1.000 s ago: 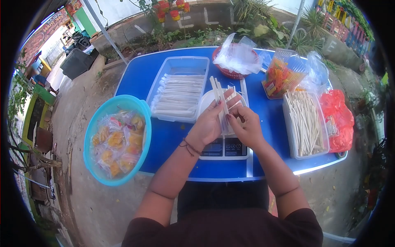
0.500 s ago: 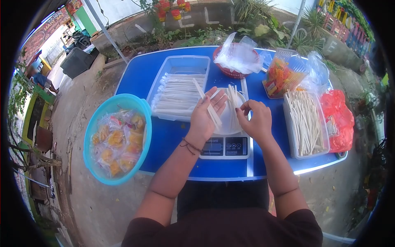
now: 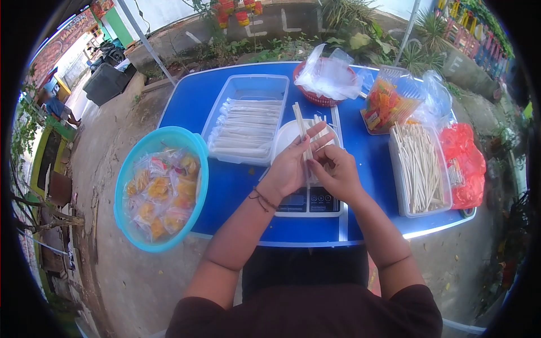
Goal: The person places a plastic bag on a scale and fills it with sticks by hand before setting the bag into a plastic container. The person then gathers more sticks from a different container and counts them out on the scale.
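My left hand [image 3: 286, 170], palm turned up, holds a few pale wooden sticks [image 3: 300, 123] that stand nearly upright across its palm and fingers. My right hand [image 3: 340, 173] meets it from the right, thumb and curled fingers closed at the lower part of these sticks; the exact grip is partly hidden. Beneath both hands is a kitchen scale [image 3: 323, 206] with a white round plate [image 3: 286, 135] on top. More loose sticks [image 3: 319, 119] lie on that plate, mostly covered by my fingers.
Left on the blue table [image 3: 225, 194] is a clear tub [image 3: 256, 84] of wrapped sticks. A turquoise basin [image 3: 121, 203] holds bagged snacks. To the right are a container of loose sticks [image 3: 420, 172], a red plastic bag [image 3: 465, 163] and an orange snack pack [image 3: 383, 107]. Behind sits a red basket [image 3: 315, 98].
My right hand has moved left from the plate to my left hand. The sticks in my left hand have turned from slanting to nearly upright.
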A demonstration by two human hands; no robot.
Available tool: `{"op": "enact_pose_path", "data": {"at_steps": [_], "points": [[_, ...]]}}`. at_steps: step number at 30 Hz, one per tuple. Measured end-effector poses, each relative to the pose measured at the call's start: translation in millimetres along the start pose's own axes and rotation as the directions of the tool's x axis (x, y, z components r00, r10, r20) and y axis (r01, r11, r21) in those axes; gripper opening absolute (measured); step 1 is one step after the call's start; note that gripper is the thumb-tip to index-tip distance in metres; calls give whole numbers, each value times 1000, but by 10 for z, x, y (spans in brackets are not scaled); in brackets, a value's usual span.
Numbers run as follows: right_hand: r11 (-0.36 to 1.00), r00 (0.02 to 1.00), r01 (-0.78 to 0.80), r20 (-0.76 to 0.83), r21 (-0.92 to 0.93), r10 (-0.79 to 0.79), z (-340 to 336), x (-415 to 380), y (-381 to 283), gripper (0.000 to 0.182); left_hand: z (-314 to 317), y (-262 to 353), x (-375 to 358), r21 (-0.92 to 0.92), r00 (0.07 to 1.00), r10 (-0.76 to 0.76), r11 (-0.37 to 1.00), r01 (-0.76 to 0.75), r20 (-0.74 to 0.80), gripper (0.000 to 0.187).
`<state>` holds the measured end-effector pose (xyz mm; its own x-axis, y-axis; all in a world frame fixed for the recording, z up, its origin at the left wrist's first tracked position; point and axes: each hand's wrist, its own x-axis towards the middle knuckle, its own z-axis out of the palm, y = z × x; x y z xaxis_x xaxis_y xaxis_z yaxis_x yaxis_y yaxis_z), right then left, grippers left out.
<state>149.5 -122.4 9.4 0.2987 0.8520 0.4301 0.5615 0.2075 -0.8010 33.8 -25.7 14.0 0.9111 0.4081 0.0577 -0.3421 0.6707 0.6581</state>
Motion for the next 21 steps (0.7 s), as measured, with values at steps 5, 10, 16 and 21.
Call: {"op": "enact_pose_path", "data": {"at_steps": [5, 10, 16, 21], "points": [[959, 986, -169, 22, 228, 168, 5, -18, 33, 12, -23, 17, 1, 2, 1000, 1, 1000, -1, -7, 46], [967, 991, -127, -6, 220, 131, 3, -10, 109, 12, -38, 27, 0, 70, 998, 5, 998, -1, -66, 45], [970, 976, -214, -23, 119, 218, -58, 0, 2, 12, -61, -6, 19, 1, 996, 32, 999, -32, -86, 43], [987, 973, -134, -178, 89, 148, -29, 22, -40, 12, -37, 2, 21, 36, 989, 51, 998, -46, -140, 41]]}}
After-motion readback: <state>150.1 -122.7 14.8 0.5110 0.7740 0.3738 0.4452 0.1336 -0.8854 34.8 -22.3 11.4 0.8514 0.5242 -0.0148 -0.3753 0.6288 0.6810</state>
